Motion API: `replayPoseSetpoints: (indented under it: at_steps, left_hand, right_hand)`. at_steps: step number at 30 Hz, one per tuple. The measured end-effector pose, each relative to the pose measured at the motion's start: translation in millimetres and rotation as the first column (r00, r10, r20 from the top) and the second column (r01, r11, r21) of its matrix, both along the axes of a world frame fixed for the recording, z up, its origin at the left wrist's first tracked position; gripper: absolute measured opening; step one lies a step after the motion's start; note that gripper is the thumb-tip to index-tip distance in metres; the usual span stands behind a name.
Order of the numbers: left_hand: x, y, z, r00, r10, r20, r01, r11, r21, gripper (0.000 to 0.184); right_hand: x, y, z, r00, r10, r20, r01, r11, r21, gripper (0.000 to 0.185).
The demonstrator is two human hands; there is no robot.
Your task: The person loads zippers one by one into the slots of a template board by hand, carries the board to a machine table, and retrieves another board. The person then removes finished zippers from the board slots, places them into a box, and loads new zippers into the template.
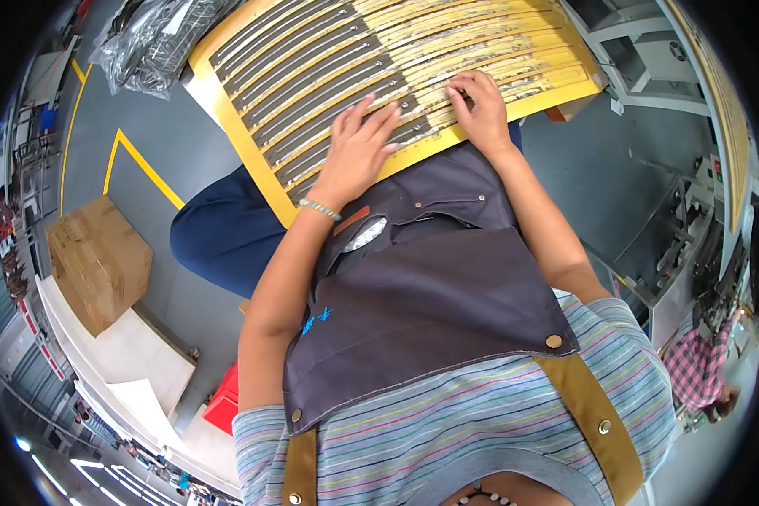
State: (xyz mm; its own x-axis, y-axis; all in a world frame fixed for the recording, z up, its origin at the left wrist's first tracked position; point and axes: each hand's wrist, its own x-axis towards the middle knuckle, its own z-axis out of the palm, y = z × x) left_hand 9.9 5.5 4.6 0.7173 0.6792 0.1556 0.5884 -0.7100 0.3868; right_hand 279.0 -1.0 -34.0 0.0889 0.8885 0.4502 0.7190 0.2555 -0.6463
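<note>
A yellow slotted board [253, 160] lies across my lap, with long dark strips [312, 80] set side by side in rows over its left part. Light, flaky-looking material [472, 42] covers much of its right part. My left hand [358, 150] rests over the strips near the board's close edge, its fingers spread and nothing seen in them. My right hand [482, 111] is at the same edge further right, with thumb and forefinger curled together above the slots. Whatever may be between those fingertips is too small to make out.
A clear plastic-wrapped bundle [156, 42] sits beyond the board's left corner. To the left are a cardboard box [101, 257], a white table [135, 354] and a red bin [223, 401]. A white metal frame [649, 63] stands at right; a person in a checked shirt [696, 367] is behind.
</note>
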Motion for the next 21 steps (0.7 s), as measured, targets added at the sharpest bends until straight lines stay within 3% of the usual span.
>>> replayPoseSetpoints:
  at_steps: [4,13,16,17,21]
  left_hand:
    - [-76.4,-9.2,6.6,0.994,0.004,-0.106,-0.014,0.996,-0.092,0.052]
    - [-154.3,-43.8,51.1,0.896,0.121,-0.427,-0.095,0.992,0.082,0.044]
    - [-133.4,-47.3,52.2,0.891,0.176,-0.419,-0.135,0.983,0.125,0.043]
    - [-120.4,-46.9,51.2,0.932,0.154,-0.327,-0.13,0.987,0.095,0.045]
    - [-55.2,-38.3,41.0,0.981,-0.059,-0.182,0.046,0.996,-0.074,0.046]
  right_hand:
    - [-0.1,-0.8,-0.7,1.0,-0.007,0.023,0.008,1.0,-0.011,0.009]
    - [-0.1,-1.1,-3.9,1.0,-0.003,0.003,0.003,1.0,0.004,0.009]
    - [-0.3,0.4,-6.2,0.999,-0.019,-0.028,0.019,1.0,-0.005,0.01]
    - [-0.1,0.4,-6.5,0.999,-0.019,-0.03,0.019,1.0,-0.005,0.01]
    - [0.8,-0.1,-6.6,0.999,-0.006,-0.044,0.005,1.0,-0.016,0.01]
